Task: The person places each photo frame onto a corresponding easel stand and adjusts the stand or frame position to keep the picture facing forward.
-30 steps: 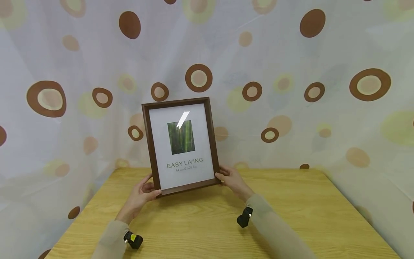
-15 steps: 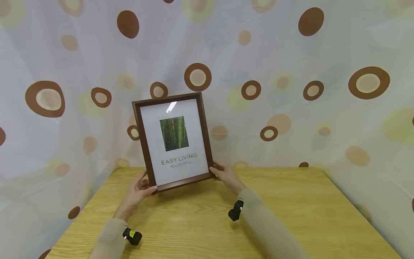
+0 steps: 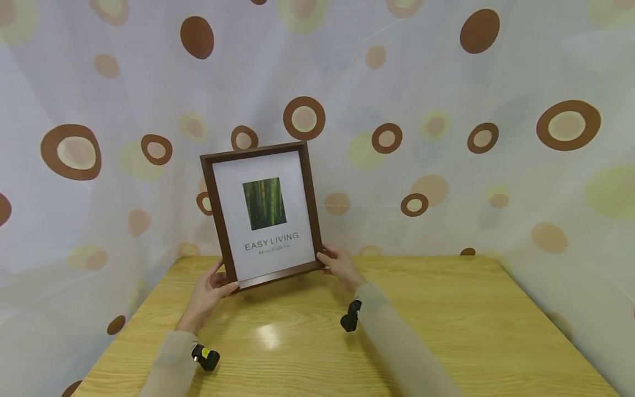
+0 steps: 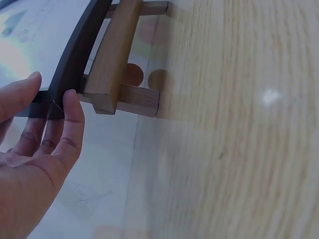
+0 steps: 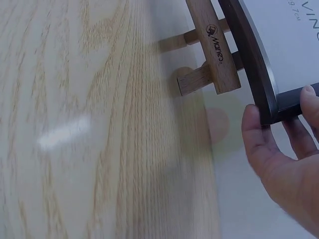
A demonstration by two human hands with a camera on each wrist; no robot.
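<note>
A dark brown picture frame (image 3: 217,212) is tilted, its left side lower than its right. Behind its glass is a white sheet with a green bamboo picture and the words EASY LIVING. My left hand (image 3: 204,295) grips the lower left corner, thumb on the front and fingers behind. At the lower right corner my right hand (image 3: 342,269) holds it the same way. Both wrist views show a small wooden easel (image 4: 112,62) at the frame's bottom edge; printed letters mark its ledge (image 5: 214,47). From the head view the frame hides this easel. Whether frame and easel touch, I cannot tell.
The wood-grain table (image 3: 446,320) stretches out under both arms. A pale curtain (image 3: 436,71) with brown and yellow dots surrounds it at the back and sides. A black camera sits on each wrist, the left one (image 3: 205,357) and the right one (image 3: 350,316).
The picture frame has shifted left and slightly upward in the head view, both hands moving along with it. The bright reflection on its glass has gone. The grip looks unchanged.
</note>
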